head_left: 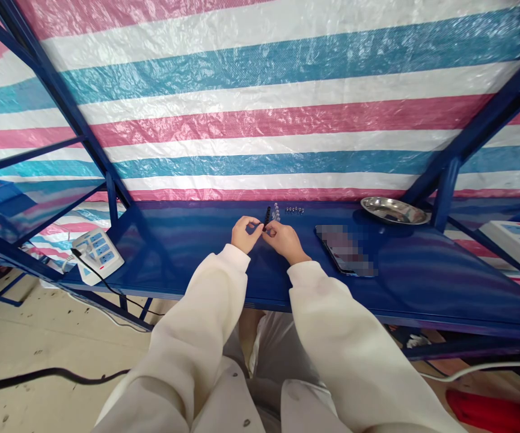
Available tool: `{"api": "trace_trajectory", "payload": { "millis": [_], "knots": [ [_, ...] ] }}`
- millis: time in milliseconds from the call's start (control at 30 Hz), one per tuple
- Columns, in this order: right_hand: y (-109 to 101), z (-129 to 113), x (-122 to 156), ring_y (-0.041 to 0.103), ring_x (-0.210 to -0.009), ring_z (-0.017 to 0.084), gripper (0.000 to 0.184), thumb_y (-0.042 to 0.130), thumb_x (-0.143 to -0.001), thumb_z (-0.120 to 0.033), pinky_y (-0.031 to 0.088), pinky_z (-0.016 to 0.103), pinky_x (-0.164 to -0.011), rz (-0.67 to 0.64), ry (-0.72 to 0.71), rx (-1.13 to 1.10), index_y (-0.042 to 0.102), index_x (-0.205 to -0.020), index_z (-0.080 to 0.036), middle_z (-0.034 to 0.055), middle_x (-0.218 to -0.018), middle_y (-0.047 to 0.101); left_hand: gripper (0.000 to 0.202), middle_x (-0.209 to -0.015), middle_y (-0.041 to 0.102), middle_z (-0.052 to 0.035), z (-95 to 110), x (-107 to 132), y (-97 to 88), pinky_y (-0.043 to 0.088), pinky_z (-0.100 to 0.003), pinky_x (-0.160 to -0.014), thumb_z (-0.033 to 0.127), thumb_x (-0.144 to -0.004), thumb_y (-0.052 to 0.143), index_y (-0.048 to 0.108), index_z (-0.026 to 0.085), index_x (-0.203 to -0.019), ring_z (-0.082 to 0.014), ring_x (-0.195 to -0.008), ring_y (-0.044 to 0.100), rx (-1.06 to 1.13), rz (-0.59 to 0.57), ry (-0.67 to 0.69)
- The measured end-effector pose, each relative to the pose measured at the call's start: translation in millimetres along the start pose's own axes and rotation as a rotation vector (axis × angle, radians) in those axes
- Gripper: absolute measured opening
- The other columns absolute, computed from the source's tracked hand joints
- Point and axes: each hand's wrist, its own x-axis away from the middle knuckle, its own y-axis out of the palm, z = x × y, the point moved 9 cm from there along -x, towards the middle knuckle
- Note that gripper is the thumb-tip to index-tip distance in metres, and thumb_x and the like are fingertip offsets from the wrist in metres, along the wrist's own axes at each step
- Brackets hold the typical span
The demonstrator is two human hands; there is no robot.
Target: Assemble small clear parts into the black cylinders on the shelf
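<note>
My left hand (247,234) and my right hand (285,242) meet over the middle of the blue metal table (169,252). Both pinch at a small black piece (264,228) between their fingertips; its kind is too small to make out. Just beyond the fingers stands a short row of small black pieces (267,214). Beside it on the right runs a row of small clear or silvery pieces (276,211). Farther right lies a line of several small metal parts, perhaps screws (294,210).
A phone (343,251) lies right of my right hand. Behind it, a shiny oval metal dish (395,211) sits near the back edge. A white power strip (98,255) with a black cable is at the left end. Blue frame posts flank the table before a striped plastic sheet (260,126).
</note>
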Motion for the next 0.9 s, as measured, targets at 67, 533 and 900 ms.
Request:
{"api": "trace_trajectory", "payload": {
  "millis": [67, 533, 900],
  "knots": [
    [0, 0, 0, 0.057, -0.062, 0.014, 0.014, 0.053, -0.076, -0.030, 0.035, 0.022, -0.058, 0.017, -0.009, -0.032, 0.061, -0.082, -0.020, 0.0004, -0.065, 0.061, 0.005, -0.082, 0.063, -0.0028, -4, 0, -1.6, 0.046, -0.026, -0.064, 0.024, -0.074, 0.060, 0.057, 0.019, -0.075, -0.0116, -0.068, 0.056, 0.029, 0.018, -0.044],
    [-2, 0, -1, 0.050, -0.055, 0.012, 0.017, 0.051, -0.077, -0.031, 0.035, 0.021, -0.057, 0.074, -0.023, -0.148, 0.061, -0.082, -0.019, -0.0011, -0.058, 0.055, 0.029, -0.066, 0.063, 0.0004, -42, 1, 10.9, 0.048, -0.026, -0.066, 0.016, -0.064, 0.069, 0.055, 0.015, -0.089, -0.0097, -0.059, 0.058, 0.365, 0.001, -0.387],
    [-1, 0, -2, 0.046, -0.054, 0.010, 0.025, 0.046, -0.083, -0.034, 0.035, 0.020, -0.057, 0.100, -0.066, -0.133, 0.065, -0.089, -0.018, -0.0014, -0.059, 0.054, 0.023, -0.060, 0.061, -0.0010, -34, -4, 17.5, 0.046, -0.026, -0.061, 0.035, -0.064, 0.071, 0.063, 0.013, -0.065, -0.0118, -0.059, 0.056, 0.377, -0.158, -0.385]
  ]
}}
